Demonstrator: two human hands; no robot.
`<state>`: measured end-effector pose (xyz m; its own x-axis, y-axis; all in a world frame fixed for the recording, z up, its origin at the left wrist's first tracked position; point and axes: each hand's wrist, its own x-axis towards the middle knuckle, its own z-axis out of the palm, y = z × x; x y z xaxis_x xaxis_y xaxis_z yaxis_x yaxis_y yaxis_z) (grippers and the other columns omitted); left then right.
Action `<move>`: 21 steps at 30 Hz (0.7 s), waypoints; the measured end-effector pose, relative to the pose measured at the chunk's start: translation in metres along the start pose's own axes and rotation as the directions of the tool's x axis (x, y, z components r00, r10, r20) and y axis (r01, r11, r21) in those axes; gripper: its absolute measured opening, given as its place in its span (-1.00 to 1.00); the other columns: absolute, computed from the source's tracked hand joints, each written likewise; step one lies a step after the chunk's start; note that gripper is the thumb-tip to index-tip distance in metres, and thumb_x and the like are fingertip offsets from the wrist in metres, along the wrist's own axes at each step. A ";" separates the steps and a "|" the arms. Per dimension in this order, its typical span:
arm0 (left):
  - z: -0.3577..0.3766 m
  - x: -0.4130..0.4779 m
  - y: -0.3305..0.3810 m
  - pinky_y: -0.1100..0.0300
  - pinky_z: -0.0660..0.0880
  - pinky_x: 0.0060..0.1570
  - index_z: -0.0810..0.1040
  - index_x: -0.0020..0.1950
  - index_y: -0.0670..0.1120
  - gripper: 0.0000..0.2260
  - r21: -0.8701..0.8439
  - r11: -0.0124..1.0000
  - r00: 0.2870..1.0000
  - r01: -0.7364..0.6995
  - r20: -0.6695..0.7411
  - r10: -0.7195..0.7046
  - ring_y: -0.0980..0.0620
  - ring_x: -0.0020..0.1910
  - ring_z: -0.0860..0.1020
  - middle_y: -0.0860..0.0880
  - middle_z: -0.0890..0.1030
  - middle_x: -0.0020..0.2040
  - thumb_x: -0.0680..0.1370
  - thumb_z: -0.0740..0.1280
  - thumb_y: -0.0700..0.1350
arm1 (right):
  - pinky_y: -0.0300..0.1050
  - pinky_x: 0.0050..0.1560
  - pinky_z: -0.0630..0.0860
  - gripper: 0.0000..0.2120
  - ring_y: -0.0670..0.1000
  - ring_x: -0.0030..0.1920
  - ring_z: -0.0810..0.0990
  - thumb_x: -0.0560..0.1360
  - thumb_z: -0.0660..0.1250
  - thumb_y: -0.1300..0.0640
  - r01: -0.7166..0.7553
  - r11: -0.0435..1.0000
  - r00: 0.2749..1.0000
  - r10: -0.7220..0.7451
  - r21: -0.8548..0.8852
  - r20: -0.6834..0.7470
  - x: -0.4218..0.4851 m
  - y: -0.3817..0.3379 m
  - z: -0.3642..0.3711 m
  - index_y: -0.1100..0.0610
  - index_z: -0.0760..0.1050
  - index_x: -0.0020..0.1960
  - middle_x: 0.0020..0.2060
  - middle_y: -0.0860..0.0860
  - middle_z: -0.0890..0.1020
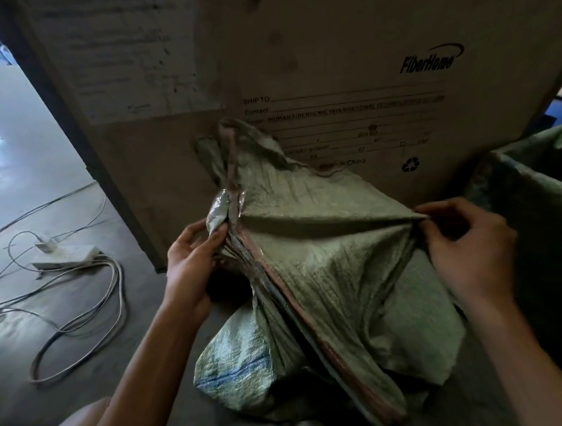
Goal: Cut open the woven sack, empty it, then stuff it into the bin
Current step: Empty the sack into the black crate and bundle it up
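Stretching a limp green woven sack (322,259) btwn both hands: left hand (192,260) is pinching the bunched, striped seam, right hand (465,247) is clamping a corner just beside the lined bin (528,204). Sack is looking empty, w/ its tail sagging to the concrete floor (48,141). Risk: slack fabric snagging on the bin rim. Cardboard carton (332,67) behind; power strip (67,255) & cables (85,315) are lying at left.

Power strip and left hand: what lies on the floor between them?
In the head view, only bare floor separates the power strip from the left hand.
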<state>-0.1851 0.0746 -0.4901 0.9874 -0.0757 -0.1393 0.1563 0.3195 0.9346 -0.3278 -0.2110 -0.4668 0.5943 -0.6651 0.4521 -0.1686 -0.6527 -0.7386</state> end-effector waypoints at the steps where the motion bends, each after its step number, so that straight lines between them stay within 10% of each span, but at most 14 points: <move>1: 0.002 -0.001 -0.002 0.34 0.57 -0.44 0.60 0.17 -0.14 -0.81 0.016 1.000 1.000 -0.005 0.022 0.005 0.16 -0.38 0.69 0.01 0.76 -0.25 0.56 0.42 -0.22 | -0.50 -0.17 0.38 -0.86 -0.33 -0.13 0.57 0.50 0.43 0.20 -0.011 1.000 0.999 0.011 0.011 0.040 -0.005 0.000 0.006 -0.02 0.65 0.00 -0.17 -0.14 0.66; 7: 0.019 -0.009 -0.013 0.17 0.64 -0.05 0.56 0.36 -0.10 -0.50 0.133 0.991 0.953 0.010 0.299 -0.050 0.04 -0.02 0.71 -0.06 0.75 0.08 0.43 0.50 -0.08 | 0.09 0.33 0.47 -0.71 0.01 0.24 0.57 0.63 0.22 -0.07 -0.295 0.941 0.873 0.194 0.168 0.447 -0.024 -0.013 0.059 -0.01 0.64 0.20 0.16 -0.02 0.66; 11: 0.026 -0.013 -0.024 0.11 0.57 0.21 0.46 0.47 0.00 -0.43 0.233 0.971 0.878 -0.058 0.475 -0.062 -0.07 0.28 0.62 -0.08 0.66 0.30 0.48 0.46 -0.23 | 0.07 0.30 0.52 -0.45 -0.07 0.25 0.58 0.39 0.38 -0.36 -0.635 0.708 0.653 0.279 0.308 0.704 -0.034 -0.019 0.073 -0.30 0.40 0.35 0.22 -0.22 0.58; 16: 0.026 -0.006 -0.044 -0.10 0.52 0.35 0.31 0.58 0.04 -0.22 0.445 0.891 0.900 -0.094 0.420 -0.116 -0.08 0.25 0.64 -0.12 0.65 0.29 0.45 0.50 -0.39 | 0.08 0.18 0.62 -0.32 0.03 0.11 0.65 0.43 0.53 0.24 -0.694 0.646 0.687 0.463 0.317 0.560 -0.025 -0.002 0.080 -0.20 0.36 0.41 0.16 -0.04 0.61; 19: 0.023 0.008 -0.049 0.21 0.65 0.06 0.39 0.52 -0.01 -0.18 0.516 0.855 0.972 -0.047 0.222 -0.081 0.10 0.09 0.69 0.02 0.73 0.12 0.32 0.62 -0.30 | -0.03 0.04 0.63 -0.31 0.00 0.07 0.64 0.41 0.53 0.32 -0.695 0.622 0.714 0.538 0.362 0.448 -0.017 0.014 0.085 -0.17 0.36 0.35 0.20 0.04 0.58; 21: 0.023 0.017 -0.056 0.01 0.56 0.28 0.32 0.56 0.02 -0.01 0.600 0.799 0.998 0.025 0.031 -0.055 -0.05 0.33 0.54 -0.08 0.56 0.34 0.20 0.70 -0.10 | 0.04 0.18 0.60 -0.19 0.04 0.17 0.60 0.34 0.61 0.23 -0.702 0.623 0.711 0.584 0.344 0.392 -0.018 0.023 0.090 -0.11 0.32 0.46 0.28 0.03 0.53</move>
<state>-0.1778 0.0337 -0.5372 0.9760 -0.1227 -0.1797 0.1337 -0.3137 0.9401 -0.2716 -0.1819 -0.5366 0.6322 -0.7118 -0.3060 -0.2514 0.1851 -0.9500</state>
